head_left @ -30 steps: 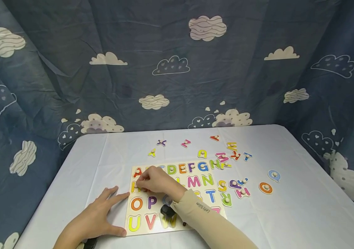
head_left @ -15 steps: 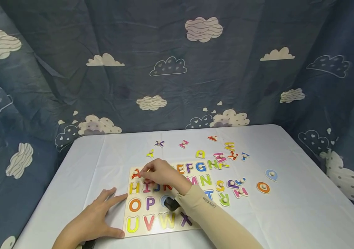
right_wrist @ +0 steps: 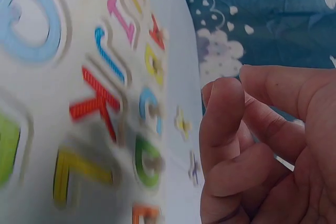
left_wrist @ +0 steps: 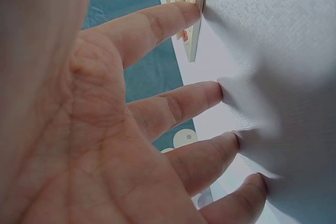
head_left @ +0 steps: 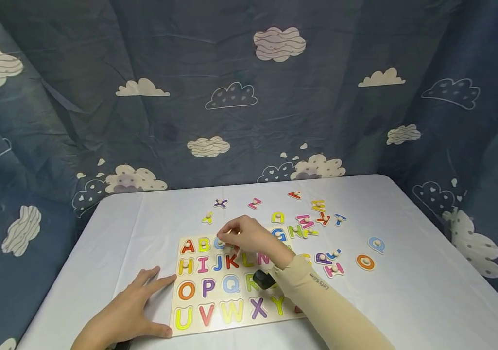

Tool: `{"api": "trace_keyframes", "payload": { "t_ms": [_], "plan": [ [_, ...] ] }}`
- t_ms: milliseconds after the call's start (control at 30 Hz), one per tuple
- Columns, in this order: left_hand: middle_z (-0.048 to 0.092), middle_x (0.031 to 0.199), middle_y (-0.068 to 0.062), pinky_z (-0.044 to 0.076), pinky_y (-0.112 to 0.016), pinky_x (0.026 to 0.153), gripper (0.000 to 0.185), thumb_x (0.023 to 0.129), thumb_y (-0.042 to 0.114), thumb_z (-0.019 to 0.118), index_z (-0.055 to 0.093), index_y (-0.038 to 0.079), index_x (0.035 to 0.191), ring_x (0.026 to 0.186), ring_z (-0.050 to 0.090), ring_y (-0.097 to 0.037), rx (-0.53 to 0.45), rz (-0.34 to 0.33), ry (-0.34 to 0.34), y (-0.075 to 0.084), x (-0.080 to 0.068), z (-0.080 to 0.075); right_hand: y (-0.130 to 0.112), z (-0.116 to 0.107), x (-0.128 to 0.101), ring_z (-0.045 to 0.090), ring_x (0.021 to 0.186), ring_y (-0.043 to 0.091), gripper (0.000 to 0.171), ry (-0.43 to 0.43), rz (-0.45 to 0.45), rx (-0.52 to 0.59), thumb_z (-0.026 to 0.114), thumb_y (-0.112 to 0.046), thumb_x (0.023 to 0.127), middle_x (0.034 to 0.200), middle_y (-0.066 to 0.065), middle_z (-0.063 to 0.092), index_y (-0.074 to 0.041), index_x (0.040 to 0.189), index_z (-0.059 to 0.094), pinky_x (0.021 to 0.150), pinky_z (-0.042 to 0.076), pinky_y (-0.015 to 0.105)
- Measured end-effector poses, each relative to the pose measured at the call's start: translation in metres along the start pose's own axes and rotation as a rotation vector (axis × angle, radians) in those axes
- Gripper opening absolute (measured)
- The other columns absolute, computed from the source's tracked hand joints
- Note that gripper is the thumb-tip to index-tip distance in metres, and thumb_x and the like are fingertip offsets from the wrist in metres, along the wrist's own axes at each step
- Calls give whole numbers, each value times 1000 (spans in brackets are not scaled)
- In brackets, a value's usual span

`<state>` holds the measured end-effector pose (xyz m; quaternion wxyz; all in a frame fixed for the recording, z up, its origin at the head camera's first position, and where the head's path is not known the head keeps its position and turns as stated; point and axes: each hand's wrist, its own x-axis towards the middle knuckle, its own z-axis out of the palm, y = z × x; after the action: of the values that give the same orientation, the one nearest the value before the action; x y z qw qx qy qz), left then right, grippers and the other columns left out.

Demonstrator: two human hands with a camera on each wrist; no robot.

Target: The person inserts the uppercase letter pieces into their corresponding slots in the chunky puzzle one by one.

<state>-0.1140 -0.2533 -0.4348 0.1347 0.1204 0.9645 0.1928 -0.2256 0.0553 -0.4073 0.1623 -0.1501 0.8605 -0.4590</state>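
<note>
left hand: lay flat and open at the near left of the table, fingers straight, thumb and index tip pressed against the left edge of the puzzle board; same spot as a second earlier, so the board stayed braced.
left fingers: spread on the white cloth, index tip touching the board edge, nothing held.
puzzle board: near centre of the table, most rows filled with coloured letters.
sleeve: beige, crossed the near right corner of the board, hid a few letters there.
right hand: lifted above the far row, right of the b and c; fingers curled with thumb and index tips drawn close. pinched something thin or nothing at all: could not tell.
change: over the last second moved from the h at the left of the second row, up past the a, then rightwards along the far row; h, i, j, k now uncovered and seated.
meaning: judged as one letter just placed and the hand headed back towards the loose pieces.
loose letters: scattered on the far right of the table, apart from the board, pegs up; more nearby at the right edge, an o and a q among them.
backdrop: blue cloth with clouds, behind the table.
</note>
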Motion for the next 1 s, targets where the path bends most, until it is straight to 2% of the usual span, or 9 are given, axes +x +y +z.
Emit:
{"api": "trace_keyframes", "payload": {
  "t_ms": [167, 300, 600, 800, 1000],
  "plan": [
    [41, 167, -24, 53, -76, 100, 116, 52, 63, 102, 58, 30, 155, 144, 47, -59, 0, -1, 1, -1, -1, -1, 14, -21, -9, 72, 67, 27, 25, 35, 24, 1, 72, -26, 104, 85, 13, 73, -5, 115, 80, 60, 51, 26],
    [41, 166, -24, 52, -77, 100, 116, 52, 63, 101, 58, 30, 155, 144, 45, -61, -4, 12, 4, -1, -1, -2, 27, -43, -19, 70, 67, 27, 26, 65, 38, -4, 72, -24, 104, 86, 18, 73, -4, 117, 79, 63, 55, 31],
    [41, 166, -25, 52, -77, 100, 117, 53, 64, 101, 58, 29, 155, 145, 43, -62, -4, 18, 3, -1, -2, -1, 51, -93, -44, 70, 72, 30, 31, 114, 79, -67, 71, -27, 105, 90, 17, 73, -1, 121, 77, 62, 47, 28],
    [41, 166, -26, 52, -76, 99, 117, 53, 65, 100, 57, 29, 156, 145, 43, -62, -2, 23, 0, -2, -1, 0, 60, -112, -59, 68, 72, 25, 30, 137, 132, -109, 71, -27, 105, 92, 17, 72, -2, 122, 76, 61, 46, 28],
    [41, 166, -25, 52, -76, 99, 117, 53, 65, 100, 57, 30, 156, 146, 42, -62, -6, 31, 2, -3, -1, 1, 69, -127, -76, 69, 72, 21, 32, 138, 124, -154, 71, -29, 105, 96, 15, 74, -4, 125, 76, 60, 46, 28]
  ]
}}
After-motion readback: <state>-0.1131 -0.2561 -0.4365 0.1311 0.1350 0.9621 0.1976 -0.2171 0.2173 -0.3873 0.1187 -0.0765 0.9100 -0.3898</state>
